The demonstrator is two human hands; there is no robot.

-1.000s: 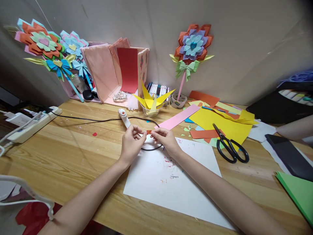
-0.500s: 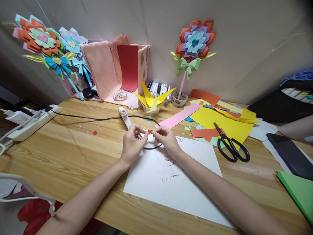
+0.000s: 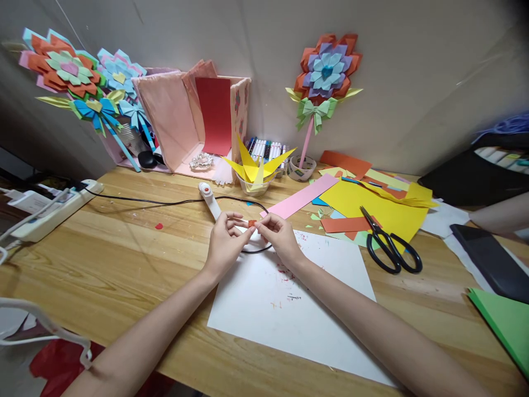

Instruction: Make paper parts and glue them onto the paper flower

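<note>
A small piece of orange-red paper (image 3: 252, 223) is pinched between the fingertips of my left hand (image 3: 226, 238) and my right hand (image 3: 280, 234). Both hands hover over the far edge of a white sheet (image 3: 285, 325) marked with red, black and orange smudges. Just behind my left hand stands a white glue gun (image 3: 210, 199), partly covered by my fingers. Its black cord (image 3: 165, 202) loops around behind and below my hands. Folds on the small paper are too fine to make out.
Black-handled scissors (image 3: 392, 248) lie on orange and yellow paper (image 3: 351, 207) to the right. A paper flower (image 3: 326, 71) stands in a tape roll (image 3: 301, 168). A plastic cup (image 3: 254, 187) holds yellow paper petals. Further right are a dark phone (image 3: 490, 262) and another person's arm (image 3: 502, 215).
My fingers have shifted slightly on the orange-red paper, showing a bit more of it between the fingertips. The other things stay in place; the view has moved a little.
</note>
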